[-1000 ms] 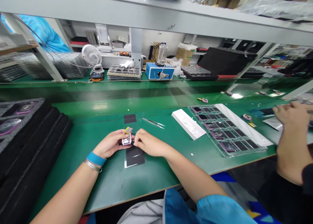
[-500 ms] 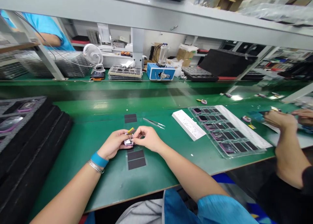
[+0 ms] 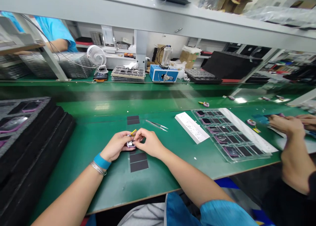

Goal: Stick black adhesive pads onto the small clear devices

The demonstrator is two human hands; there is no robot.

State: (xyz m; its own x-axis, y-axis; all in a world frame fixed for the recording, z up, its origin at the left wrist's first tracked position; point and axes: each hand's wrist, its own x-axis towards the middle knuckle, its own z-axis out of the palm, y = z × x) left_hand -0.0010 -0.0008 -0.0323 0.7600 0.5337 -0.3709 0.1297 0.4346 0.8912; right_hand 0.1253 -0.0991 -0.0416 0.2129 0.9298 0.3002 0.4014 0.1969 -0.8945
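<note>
A small purple-rimmed watch case (image 3: 131, 143) with a pale inside is held over the green bench. My left hand (image 3: 118, 145) is closed round its left side, fingers beneath and thumb on top. From the case's upper edge sticks a yellow tab (image 3: 133, 132). My right hand (image 3: 148, 143) has thumb and forefinger bent together at the right side of the case; whatever lies between their tips is too small to make out. Dark rectangular pads on a clear sheet (image 3: 139, 161) lie just below the hands, and another dark pad (image 3: 133, 119) lies above them. Metal tweezers (image 3: 157, 125) rest to the upper right.
Right of the hands stand a white block (image 3: 192, 127) with tiny bits on it and a clear tray (image 3: 229, 134) of purple-framed and dark pieces. Black foam trays (image 3: 37, 160) are stacked at left. A co-worker's hands (image 3: 283, 123) work at far right. Behind stands a fan (image 3: 96, 56).
The view has shifted slightly, moving the scene a little right. Both hands stay at the watch case; the yellow tab shows narrower, and the right fingers have moved slightly.
</note>
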